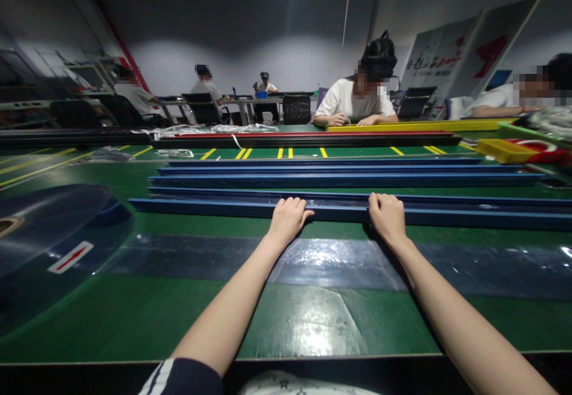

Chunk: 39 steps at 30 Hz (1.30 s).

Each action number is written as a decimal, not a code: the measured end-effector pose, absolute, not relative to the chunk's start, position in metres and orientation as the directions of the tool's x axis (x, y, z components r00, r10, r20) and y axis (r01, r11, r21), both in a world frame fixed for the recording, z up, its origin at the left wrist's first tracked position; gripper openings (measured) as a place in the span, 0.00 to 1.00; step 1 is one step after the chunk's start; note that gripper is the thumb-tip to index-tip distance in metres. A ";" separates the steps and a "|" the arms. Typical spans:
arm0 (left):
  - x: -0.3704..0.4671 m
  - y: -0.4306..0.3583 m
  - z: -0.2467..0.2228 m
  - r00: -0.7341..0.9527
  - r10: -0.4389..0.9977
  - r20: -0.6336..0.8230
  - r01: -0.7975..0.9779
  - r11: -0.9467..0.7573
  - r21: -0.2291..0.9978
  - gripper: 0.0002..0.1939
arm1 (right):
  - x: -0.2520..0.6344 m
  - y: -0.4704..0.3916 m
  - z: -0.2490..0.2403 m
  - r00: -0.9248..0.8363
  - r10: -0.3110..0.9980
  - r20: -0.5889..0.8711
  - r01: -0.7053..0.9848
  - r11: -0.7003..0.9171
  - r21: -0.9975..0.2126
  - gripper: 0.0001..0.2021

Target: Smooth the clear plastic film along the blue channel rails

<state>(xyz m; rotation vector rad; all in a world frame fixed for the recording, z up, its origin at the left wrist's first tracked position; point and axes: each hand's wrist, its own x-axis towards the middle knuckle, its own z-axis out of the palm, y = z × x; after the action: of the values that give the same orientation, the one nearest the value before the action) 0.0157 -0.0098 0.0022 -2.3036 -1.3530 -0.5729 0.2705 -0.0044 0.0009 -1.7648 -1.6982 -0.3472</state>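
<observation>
Well to the left of your left hand (289,219), a white label (70,257) bearing a red arrow lies on the clear roll (49,222). Far beyond your right hand (388,217), the banner (469,40) shows dark and red Chinese characters, too blurred to read.

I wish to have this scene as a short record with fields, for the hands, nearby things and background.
left hand: fingers curled over nearest blue channel
right hand: curled over same channel, farther right
grip: firmness cannot be told
behind: more blue channels, roughly parallel
nearer side: clear flat strip
left side: clear roll, red-arrow label
surface: green table
background: co-worker in white top, hands at yellow bar; other people also present
</observation>
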 end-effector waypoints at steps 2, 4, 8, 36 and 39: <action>0.016 -0.010 0.002 0.446 0.717 0.536 0.884 -0.446 -0.139 0.16 | 0.270 -0.004 0.001 0.124 0.786 0.606 0.962 0.056 -0.269 0.20; 0.016 -0.010 0.002 0.445 0.717 0.536 0.885 -0.446 -0.138 0.15 | 0.270 -0.005 0.001 0.122 0.790 0.600 0.963 0.051 -0.263 0.20; 0.017 -0.011 0.001 0.447 0.720 0.532 0.884 -0.447 -0.138 0.15 | 0.268 -0.007 0.004 0.114 0.813 0.571 0.974 0.023 -0.227 0.20; 0.017 -0.017 0.010 0.386 0.709 0.591 0.901 -0.428 -0.075 0.15 | 0.261 -0.014 0.009 0.082 0.796 0.600 0.994 -0.023 -0.107 0.17; 0.018 -0.017 0.010 0.381 0.717 0.584 0.900 -0.432 -0.057 0.14 | 0.260 -0.014 0.009 0.057 0.793 0.607 0.992 0.021 -0.122 0.15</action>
<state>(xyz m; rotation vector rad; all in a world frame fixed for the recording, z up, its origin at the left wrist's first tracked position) 0.0177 -0.0166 0.0100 -2.2797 -1.4059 -0.6905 0.2598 -0.0135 0.0092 -1.8178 -1.7815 -0.4958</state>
